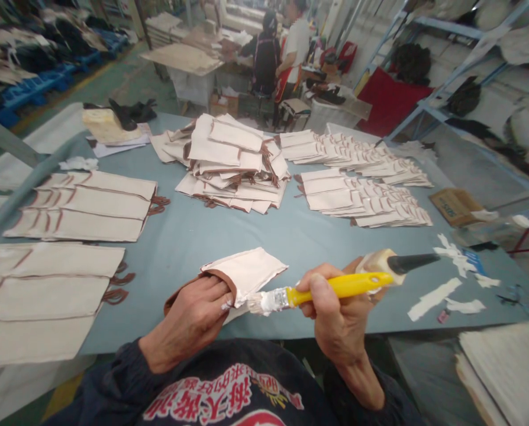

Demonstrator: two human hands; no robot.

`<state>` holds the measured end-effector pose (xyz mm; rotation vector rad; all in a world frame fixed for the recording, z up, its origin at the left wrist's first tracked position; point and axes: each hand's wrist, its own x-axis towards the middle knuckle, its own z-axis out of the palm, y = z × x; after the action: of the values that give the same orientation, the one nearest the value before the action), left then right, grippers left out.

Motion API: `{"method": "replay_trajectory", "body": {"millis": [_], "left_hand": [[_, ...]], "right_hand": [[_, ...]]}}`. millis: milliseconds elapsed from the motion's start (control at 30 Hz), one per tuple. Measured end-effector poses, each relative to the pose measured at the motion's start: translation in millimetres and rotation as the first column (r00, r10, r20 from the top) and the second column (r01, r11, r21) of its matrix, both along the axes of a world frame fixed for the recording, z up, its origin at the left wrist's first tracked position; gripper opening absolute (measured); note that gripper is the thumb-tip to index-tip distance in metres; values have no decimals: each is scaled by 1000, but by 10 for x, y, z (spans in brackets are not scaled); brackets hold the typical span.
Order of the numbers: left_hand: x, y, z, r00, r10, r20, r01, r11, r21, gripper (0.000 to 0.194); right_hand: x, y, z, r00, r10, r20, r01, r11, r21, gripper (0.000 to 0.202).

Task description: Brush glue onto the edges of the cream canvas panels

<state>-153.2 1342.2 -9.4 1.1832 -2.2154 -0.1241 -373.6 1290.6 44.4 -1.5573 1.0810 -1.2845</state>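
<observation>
A cream fabric piece with brown edging [251,269] lies at the table's near edge. My left hand [191,319] is closed on its brown-trimmed end, with the fingertips partly hidden by the fabric. My right hand [342,313] grips a paintbrush [344,286] with a yellow handle. White paste coats the bristles, which are at the fabric's lower edge near my left fingers. The same right hand also holds a pale bottle with a dark pointed nozzle [410,262], tilted to the right behind the brush handle.
Similar cream pieces lie in a heap [233,160] at the table's middle back, in rows at left [87,207] and overlapping at right [362,198]. White scraps [433,299] and a cardboard box [455,206] sit at right. Two people [276,56] stand beyond the table.
</observation>
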Motion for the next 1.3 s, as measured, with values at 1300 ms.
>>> {"method": "replay_trajectory", "body": {"millis": [1300], "left_hand": [[-73,-113,551,931,320,-175,-328,944,-21,26]], "right_hand": [[116,-458,-231,951,-221,-215,107,891,-442,19]]}}
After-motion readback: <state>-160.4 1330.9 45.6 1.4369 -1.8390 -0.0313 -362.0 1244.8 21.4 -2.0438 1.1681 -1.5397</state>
